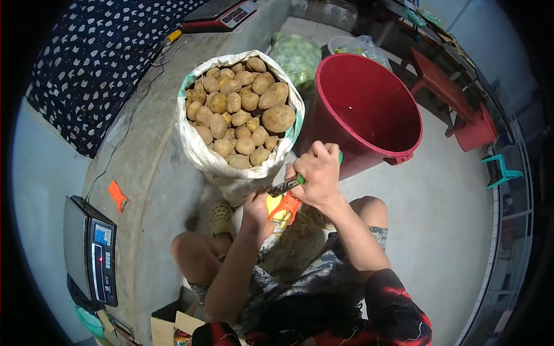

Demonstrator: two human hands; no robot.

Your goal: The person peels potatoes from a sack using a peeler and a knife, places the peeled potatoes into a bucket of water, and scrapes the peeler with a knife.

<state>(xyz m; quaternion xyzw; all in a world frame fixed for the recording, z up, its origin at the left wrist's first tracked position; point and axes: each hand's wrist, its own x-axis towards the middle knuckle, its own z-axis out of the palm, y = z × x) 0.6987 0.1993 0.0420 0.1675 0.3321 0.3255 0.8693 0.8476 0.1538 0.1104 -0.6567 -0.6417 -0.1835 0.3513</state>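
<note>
My left hand (pixel 257 209) is closed at the edge of an orange peeler (pixel 292 206), seemingly gripping it; the fingertips are partly hidden. My right hand (pixel 318 177) is wrapped round the green handle of a dark metal tool (pixel 284 188). Its dark end points left, toward my left fingers, just above the peeler. Whether this is a knife or pliers I cannot tell. Something bright yellow (pixel 273 203) shows beside the peeler, its kind unclear. Below my hands, between my legs, lies a pale heap (pixel 294 245) that looks like peelings. A white sack (pixel 193 147) full of potatoes (pixel 234 102) stands just ahead.
A large red tub (pixel 363 109) stands right of the sack. Behind them is a bag of green produce (pixel 295 57). On the left ledge are a second orange peeler (pixel 118 195) and a digital scale (pixel 95 254). A red stool (pixel 441 83) stands at right.
</note>
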